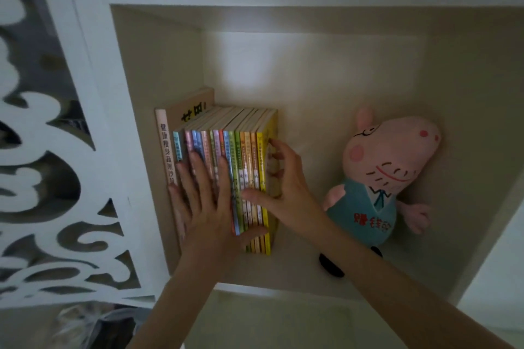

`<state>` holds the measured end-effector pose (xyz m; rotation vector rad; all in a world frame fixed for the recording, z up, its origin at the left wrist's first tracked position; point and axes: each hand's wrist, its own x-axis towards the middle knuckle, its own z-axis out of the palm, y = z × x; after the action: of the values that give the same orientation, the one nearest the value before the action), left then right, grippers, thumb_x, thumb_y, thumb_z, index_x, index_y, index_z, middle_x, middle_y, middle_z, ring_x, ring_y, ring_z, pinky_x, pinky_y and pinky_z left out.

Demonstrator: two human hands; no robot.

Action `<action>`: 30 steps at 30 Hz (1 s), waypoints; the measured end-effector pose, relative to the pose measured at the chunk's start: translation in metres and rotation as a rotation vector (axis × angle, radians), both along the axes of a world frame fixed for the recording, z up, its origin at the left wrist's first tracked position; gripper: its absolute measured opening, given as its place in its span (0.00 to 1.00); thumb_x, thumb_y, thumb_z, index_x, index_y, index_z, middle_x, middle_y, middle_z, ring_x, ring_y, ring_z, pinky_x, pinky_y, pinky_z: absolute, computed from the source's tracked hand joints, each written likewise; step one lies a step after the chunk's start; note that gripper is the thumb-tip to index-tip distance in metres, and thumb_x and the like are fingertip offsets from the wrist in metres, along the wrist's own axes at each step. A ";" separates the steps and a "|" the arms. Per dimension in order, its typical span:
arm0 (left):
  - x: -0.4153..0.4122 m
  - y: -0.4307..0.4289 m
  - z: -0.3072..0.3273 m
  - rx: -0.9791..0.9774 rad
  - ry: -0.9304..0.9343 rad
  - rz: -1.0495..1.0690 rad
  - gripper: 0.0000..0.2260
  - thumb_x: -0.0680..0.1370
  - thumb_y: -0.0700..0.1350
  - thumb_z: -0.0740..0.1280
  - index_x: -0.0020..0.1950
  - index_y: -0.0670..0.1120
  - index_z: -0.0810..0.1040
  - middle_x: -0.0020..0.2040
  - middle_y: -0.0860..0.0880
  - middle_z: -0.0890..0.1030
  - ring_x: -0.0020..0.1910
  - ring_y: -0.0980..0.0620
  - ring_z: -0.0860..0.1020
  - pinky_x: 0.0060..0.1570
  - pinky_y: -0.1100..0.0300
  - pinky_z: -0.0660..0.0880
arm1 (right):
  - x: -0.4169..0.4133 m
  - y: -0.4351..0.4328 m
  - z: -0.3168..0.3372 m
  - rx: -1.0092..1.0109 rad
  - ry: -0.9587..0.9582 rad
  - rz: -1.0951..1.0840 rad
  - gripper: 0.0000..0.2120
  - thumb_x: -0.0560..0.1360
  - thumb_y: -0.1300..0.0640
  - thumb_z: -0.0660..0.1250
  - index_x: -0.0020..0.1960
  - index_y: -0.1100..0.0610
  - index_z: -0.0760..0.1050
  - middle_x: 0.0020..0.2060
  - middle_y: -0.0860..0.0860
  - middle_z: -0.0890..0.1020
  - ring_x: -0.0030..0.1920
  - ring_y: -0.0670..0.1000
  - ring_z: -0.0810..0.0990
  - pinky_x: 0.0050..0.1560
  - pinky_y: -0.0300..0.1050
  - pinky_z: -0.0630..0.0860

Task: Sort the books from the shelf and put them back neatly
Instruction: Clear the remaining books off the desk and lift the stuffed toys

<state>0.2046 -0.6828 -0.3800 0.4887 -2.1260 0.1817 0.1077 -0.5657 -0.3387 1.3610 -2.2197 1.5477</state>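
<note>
As the books [243,173] are squared by the flat, open left grip [207,207] and the right grip [283,187] curled round them, an even push seems needed.

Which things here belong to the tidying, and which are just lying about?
In the job: row of thin, colourful paperback books; tall pink-spined book; left hand flat on the spines; right hand cupping the row's end.
Lying about: pink pig plush toy in teal clothes; white carved fretwork panel.

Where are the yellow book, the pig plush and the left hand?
yellow book [262,161], head view, on its spine.
pig plush [388,156], head view, on its face.
left hand [207,212], head view, on its back.
</note>
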 end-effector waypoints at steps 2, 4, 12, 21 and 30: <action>-0.002 -0.002 -0.002 0.005 -0.005 -0.015 0.56 0.63 0.79 0.51 0.78 0.44 0.39 0.76 0.39 0.33 0.75 0.38 0.34 0.71 0.43 0.33 | -0.001 -0.002 0.001 0.016 0.018 0.006 0.46 0.62 0.32 0.70 0.72 0.37 0.49 0.67 0.45 0.61 0.69 0.48 0.64 0.66 0.58 0.69; -0.004 -0.003 -0.001 0.009 -0.009 -0.021 0.56 0.64 0.78 0.51 0.78 0.44 0.38 0.76 0.39 0.32 0.75 0.38 0.34 0.71 0.43 0.32 | -0.002 -0.002 0.001 0.024 0.011 0.014 0.46 0.61 0.31 0.70 0.72 0.36 0.49 0.67 0.45 0.61 0.69 0.48 0.63 0.67 0.57 0.69; 0.016 0.005 0.006 0.010 0.193 -0.181 0.43 0.74 0.67 0.58 0.78 0.43 0.45 0.77 0.40 0.36 0.76 0.40 0.38 0.75 0.48 0.36 | 0.005 0.002 0.013 -0.074 0.217 -0.073 0.52 0.62 0.37 0.74 0.76 0.47 0.48 0.67 0.44 0.57 0.68 0.44 0.56 0.61 0.29 0.54; 0.003 0.003 0.017 0.137 0.153 -0.041 0.44 0.76 0.69 0.49 0.77 0.37 0.41 0.77 0.37 0.38 0.76 0.41 0.37 0.75 0.52 0.36 | 0.006 -0.018 0.045 -0.036 0.454 0.004 0.35 0.72 0.44 0.70 0.73 0.52 0.60 0.70 0.50 0.64 0.70 0.45 0.57 0.70 0.44 0.58; 0.014 0.006 0.021 0.062 0.235 -0.139 0.42 0.77 0.67 0.53 0.78 0.39 0.44 0.77 0.37 0.42 0.77 0.40 0.42 0.76 0.48 0.43 | 0.004 -0.013 0.055 -0.025 0.401 0.070 0.32 0.71 0.44 0.72 0.70 0.51 0.65 0.67 0.46 0.68 0.69 0.44 0.60 0.67 0.41 0.61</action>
<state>0.2188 -0.6765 -0.3585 0.3763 -1.9308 -0.0201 0.1118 -0.5786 -0.2836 1.5908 -1.9218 1.1856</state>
